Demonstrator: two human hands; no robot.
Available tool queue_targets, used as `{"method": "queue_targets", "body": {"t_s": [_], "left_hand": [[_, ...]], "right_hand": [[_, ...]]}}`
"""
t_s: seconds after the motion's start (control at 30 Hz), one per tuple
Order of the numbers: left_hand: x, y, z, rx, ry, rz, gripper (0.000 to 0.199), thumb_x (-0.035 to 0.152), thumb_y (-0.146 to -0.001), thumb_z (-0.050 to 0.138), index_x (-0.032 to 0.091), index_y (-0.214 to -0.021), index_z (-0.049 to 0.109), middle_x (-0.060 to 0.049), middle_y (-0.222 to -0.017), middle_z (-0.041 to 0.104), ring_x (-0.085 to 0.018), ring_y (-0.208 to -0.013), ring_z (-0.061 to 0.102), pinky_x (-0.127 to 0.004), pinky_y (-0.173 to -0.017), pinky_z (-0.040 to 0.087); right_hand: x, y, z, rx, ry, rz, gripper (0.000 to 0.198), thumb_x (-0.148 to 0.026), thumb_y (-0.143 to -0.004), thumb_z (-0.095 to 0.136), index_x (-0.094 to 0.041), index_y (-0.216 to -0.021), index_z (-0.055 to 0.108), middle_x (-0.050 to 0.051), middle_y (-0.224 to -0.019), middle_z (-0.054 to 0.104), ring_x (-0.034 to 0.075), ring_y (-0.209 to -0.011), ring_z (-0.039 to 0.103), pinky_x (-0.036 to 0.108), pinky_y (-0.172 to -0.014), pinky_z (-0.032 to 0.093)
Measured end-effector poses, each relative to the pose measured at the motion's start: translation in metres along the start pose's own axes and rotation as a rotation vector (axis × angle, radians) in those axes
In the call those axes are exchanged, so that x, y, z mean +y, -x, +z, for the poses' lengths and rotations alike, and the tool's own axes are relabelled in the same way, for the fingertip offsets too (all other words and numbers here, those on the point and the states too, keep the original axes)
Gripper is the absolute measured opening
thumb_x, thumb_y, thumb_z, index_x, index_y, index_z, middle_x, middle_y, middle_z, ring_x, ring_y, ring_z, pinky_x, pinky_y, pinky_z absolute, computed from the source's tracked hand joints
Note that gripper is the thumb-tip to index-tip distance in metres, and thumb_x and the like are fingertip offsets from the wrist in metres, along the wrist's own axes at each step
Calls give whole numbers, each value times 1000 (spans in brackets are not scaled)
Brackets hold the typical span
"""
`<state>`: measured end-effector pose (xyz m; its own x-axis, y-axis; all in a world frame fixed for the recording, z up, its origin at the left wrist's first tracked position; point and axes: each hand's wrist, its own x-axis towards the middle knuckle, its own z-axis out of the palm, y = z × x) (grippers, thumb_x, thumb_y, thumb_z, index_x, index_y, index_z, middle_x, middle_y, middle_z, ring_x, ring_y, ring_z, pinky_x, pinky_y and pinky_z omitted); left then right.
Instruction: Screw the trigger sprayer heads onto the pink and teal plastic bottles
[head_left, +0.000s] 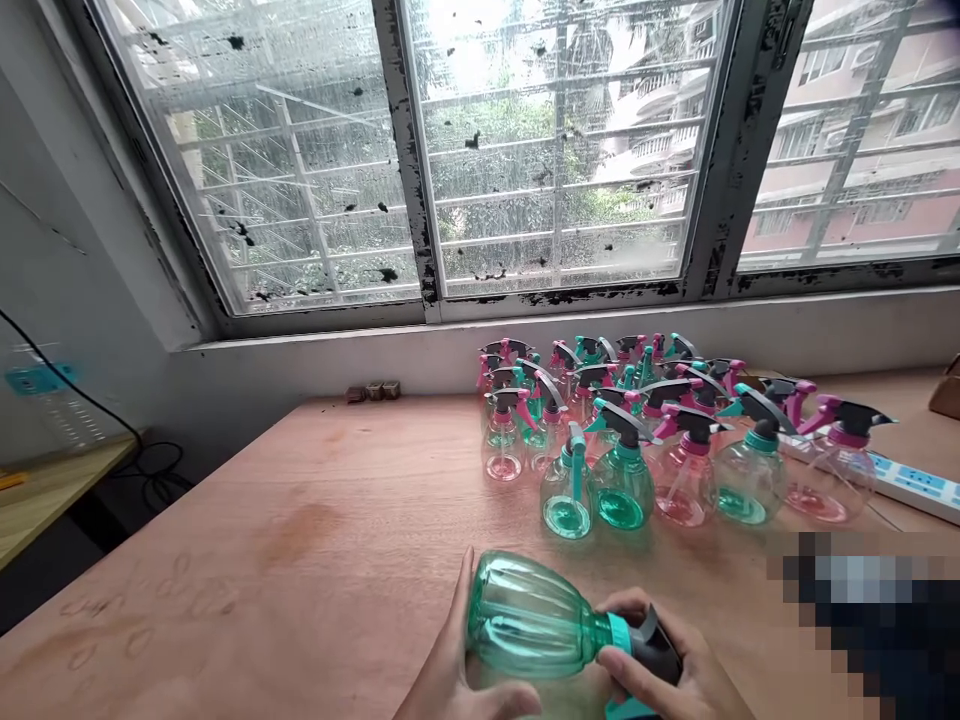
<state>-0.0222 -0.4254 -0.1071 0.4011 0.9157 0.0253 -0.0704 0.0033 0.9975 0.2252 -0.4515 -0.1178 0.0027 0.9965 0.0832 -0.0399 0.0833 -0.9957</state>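
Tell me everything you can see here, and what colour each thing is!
Held spray bottle: one, teal with black trigger head, lying sideways in both hands.
Standing spray bottles: a crowd too tightly packed to count, teal and pink, far right of the table.
Table: one, light brown wood.
Power strip: one, white and blue, right edge.
Small blocks: three, brown, by the wall.
Window: dirty glass, peeling dark frame.
Black cable: at the left.
Left hand: cups the bottle's body.
Right hand: grips the trigger head.

Left hand (450, 670) cupped with fingers (459, 590) upright, right hand (675, 675) curled tight, both low and close together.
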Motion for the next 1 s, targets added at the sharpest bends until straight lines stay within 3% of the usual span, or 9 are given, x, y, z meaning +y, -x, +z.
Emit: {"method": "queue_targets", "body": {"t_s": [0.1, 0.2, 0.4, 0.57, 0.77, 0.9, 1.0], "left_hand": [[19, 3, 4, -43, 75, -44, 111, 51, -76, 79, 22, -158, 9, -14, -160, 33, -38, -147, 29, -50, -122, 21], [29, 3, 6, -91, 8, -35, 85, 37, -83, 78, 25, -153, 32, -11, -156, 42, -36, -144, 35, -48, -120, 28], [16, 4, 3, -41, -101, 8, 98, 29, -84, 76, 38, -156, 9, 1, -168, 11, -29, -151, 19, -44, -125, 16], [18, 4, 5, -10, -115, -40, 112, 36, -82, 78, 30, -157, -5, -7, -167, 13, -30, -152, 15, -46, -125, 13], [26, 3, 7, -92, -68, 16, 94, 28, -86, 75, 28, -157, 14, -10, -158, 39, -33, -146, 32, -48, -121, 27], [20, 4, 6, -73, -63, 33, 95, 27, -88, 73, 37, -156, 8, -5, -162, 28, -32, -146, 33, -48, -122, 25], [18, 6, 5, -59, -57, 13, 102, 28, -86, 75, 38, -156, 2, -6, -164, 23, -32, -146, 31, -49, -123, 19]], "right_hand": [[-4, 1, -2, -23, 7, -14, 27, -46, -79, 75, -22, -92, 70, -2, -73, 67, 19, -63, 64, 29, -59, 53], [-10, 2, -3, -46, 3, -10, 23, -41, -83, 74, -21, -92, 68, -3, -69, 66, 18, -62, 65, 29, -61, 54], [-18, 3, -4, -55, -26, -4, 24, -39, -84, 74, -20, -96, 66, -4, -67, 65, 16, -61, 64, 28, -60, 55], [-23, 4, -4, -94, -18, -4, 23, -36, -83, 75, -20, -97, 65, -5, -75, 62, 16, -64, 65, 28, -62, 56], [-20, 4, -5, -83, -23, -2, 25, -39, -84, 73, -19, -97, 64, -4, -68, 64, 18, -62, 65, 31, -62, 55], [-17, 5, -5, -73, -20, -13, 27, -40, -83, 74, -19, -97, 64, -3, -64, 66, 18, -61, 65, 31, -61, 55], [-18, 5, -4, -82, -22, -12, 26, -40, -83, 74, -19, -96, 65, -3, -66, 66, 18, -61, 65, 31, -61, 56]]}}
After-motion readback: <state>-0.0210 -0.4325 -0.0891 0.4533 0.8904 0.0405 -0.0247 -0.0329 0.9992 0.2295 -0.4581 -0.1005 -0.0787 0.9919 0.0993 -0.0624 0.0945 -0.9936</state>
